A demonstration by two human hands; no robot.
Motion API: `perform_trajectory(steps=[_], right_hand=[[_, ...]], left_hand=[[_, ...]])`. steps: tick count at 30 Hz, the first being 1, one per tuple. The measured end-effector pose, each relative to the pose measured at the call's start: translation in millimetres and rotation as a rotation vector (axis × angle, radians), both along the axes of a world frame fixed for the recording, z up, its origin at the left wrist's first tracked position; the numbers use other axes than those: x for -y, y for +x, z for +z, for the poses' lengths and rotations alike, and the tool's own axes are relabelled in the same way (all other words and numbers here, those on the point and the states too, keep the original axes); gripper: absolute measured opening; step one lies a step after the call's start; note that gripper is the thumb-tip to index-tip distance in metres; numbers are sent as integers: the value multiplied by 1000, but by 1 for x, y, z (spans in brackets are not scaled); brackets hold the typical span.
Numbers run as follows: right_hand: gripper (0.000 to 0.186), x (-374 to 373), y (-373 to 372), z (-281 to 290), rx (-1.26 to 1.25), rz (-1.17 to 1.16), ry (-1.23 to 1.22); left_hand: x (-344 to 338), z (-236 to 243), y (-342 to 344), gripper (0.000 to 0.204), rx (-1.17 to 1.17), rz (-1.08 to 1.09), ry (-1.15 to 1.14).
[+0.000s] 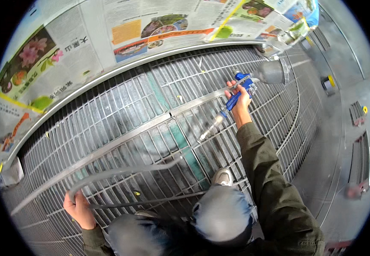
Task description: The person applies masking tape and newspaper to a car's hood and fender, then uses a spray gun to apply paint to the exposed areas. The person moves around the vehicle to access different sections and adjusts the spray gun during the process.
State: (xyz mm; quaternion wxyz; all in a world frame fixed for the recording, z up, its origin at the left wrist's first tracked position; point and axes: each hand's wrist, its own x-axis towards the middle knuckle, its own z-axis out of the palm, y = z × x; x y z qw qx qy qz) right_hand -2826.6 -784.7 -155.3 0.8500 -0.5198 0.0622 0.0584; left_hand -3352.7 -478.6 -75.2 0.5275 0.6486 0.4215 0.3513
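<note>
My right hand (241, 102) is wrapped round the blue handle of a spray gun (235, 100), which lies tilted on its side above the floor grating. A grey cup (272, 71) sits at the gun's far right end, and a pale metal fitting (212, 128) sticks out of its handle toward the near left. At the lower left, my left hand (81, 209) grips a grey hose (121, 171) where it bends. One length of hose runs right and ends in a blur short of the fitting, seemingly apart from it. Another length (146, 202) passes in front of my knees.
Metal floor grating (129, 109) spreads under both hands, over a stained surface. Newspaper sheets (121, 25) cover a panel along the far side, behind a curved metal edge. Grey machined parts (359, 158) and yellow-ringed pieces (328, 83) are at the right. My shoe (222, 176) stands on the grating.
</note>
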Motion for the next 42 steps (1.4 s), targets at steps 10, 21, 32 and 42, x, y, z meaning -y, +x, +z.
perform_trajectory(steps=[10,21,32,42], right_hand=[[17,-90,-44,-26,-149,47,14],[13,-193,-178,-19,-96,657,6],[14,-156,-141,0,20,555,15],[12,-69,-29,7,54,345,-32]], left_hand=[[39,14,-28,14,-28,161,64],[49,29,-36,16,-36,218,61],[53,36,-9,26,-160,42,201],[53,50,61,29,-265,-122,243]])
